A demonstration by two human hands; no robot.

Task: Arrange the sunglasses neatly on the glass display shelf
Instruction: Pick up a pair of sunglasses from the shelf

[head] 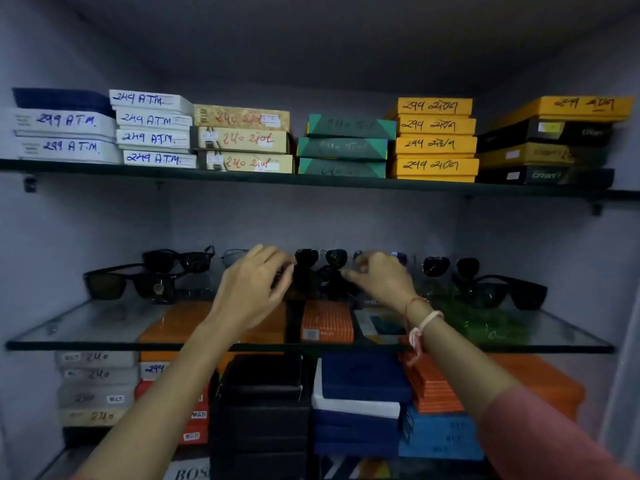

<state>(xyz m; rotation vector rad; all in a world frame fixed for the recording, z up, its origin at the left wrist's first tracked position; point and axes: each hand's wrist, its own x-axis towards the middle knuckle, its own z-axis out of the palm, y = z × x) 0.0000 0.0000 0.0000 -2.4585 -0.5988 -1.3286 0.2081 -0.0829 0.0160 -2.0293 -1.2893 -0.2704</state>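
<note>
The glass display shelf point(86, 325) runs across the middle of the view. Several dark sunglasses stand along its back: a black pair at the left point(128, 285), another behind it point(180, 261), an aviator pair in the centre point(325, 258), an aviator pair to the right point(450, 265) and a black pair at the far right point(502, 293). My left hand point(254, 285) and my right hand point(379, 280) reach in at the centre. Their fingertips pinch the two ends of a dark pair of sunglasses point(329, 282) just in front of the central aviators.
An upper shelf point(311, 180) holds stacks of labelled white, tan, green, yellow and black boxes. Under the glass, more boxes are stacked: white ones at the left point(97, 386), black point(263, 403), blue point(363, 393) and orange point(436, 386). Side walls close in the cabinet.
</note>
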